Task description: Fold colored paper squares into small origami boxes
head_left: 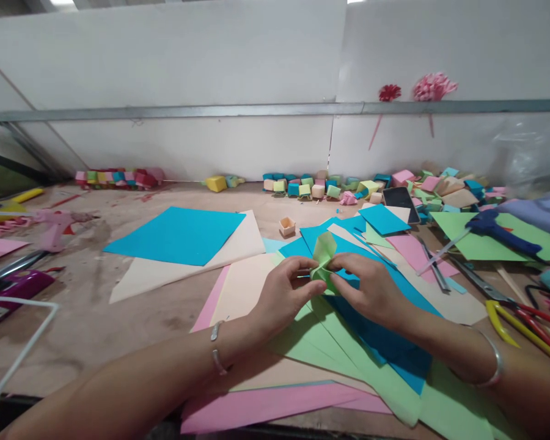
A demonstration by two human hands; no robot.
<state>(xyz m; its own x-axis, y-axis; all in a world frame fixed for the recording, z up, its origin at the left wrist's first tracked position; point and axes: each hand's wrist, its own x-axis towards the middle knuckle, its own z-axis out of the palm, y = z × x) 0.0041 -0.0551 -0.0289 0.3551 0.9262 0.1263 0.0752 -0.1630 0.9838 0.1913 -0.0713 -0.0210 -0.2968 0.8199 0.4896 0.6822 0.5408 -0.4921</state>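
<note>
A small piece of folded light green paper (324, 249) is held up between both hands over the pile of sheets. My left hand (288, 292) pinches its left side with thumb and fingers. From the right, my right hand (371, 287) grips the same paper, fingers closed against it. Part of the fold is hidden behind my fingertips. Below lie light green sheets (311, 342), blue sheets (394, 324) and pink sheets (256, 406), overlapping. Just beyond the hands stands a little open peach paper box (286, 227).
Scissors (490, 290), a craft knife (434, 266) and a blue glue gun (495, 229) lie at right. Small coloured paper cubes (302, 187) line the wall. A pink glue gun (52, 229) and purple power strip (21, 299) with white cable are at left.
</note>
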